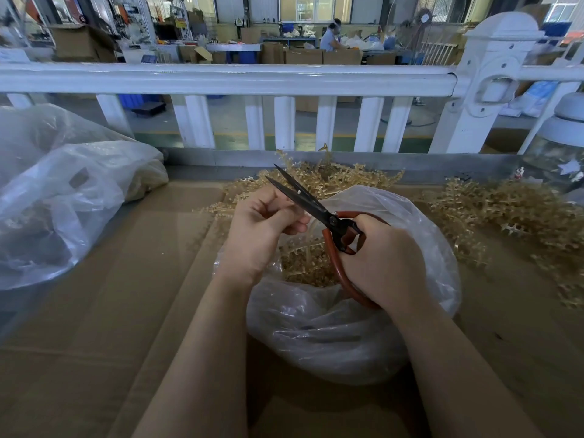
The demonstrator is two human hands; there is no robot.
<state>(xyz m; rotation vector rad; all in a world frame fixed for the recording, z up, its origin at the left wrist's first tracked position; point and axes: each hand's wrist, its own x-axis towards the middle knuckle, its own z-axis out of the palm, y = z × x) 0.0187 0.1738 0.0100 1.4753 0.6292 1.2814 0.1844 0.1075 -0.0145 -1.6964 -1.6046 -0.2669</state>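
My right hand (382, 263) grips the red handles of a pair of black-bladed scissors (303, 199), whose blades stand slightly apart and point up and to the left. My left hand (262, 229) is curled just left of the blades and pinches a small pale piece against them; the piece itself is barely visible. Both hands hover over an open clear plastic bag (347, 327) that holds golden plastic sprigs (303, 263).
Loose golden sprigs lie in a pile behind the bag (322, 178) and in a larger pile at the right (505, 213). Big clear plastic bags (63, 197) sit at the left. Cardboard (126, 311) covers the table. A white fence (221, 80) borders the far edge.
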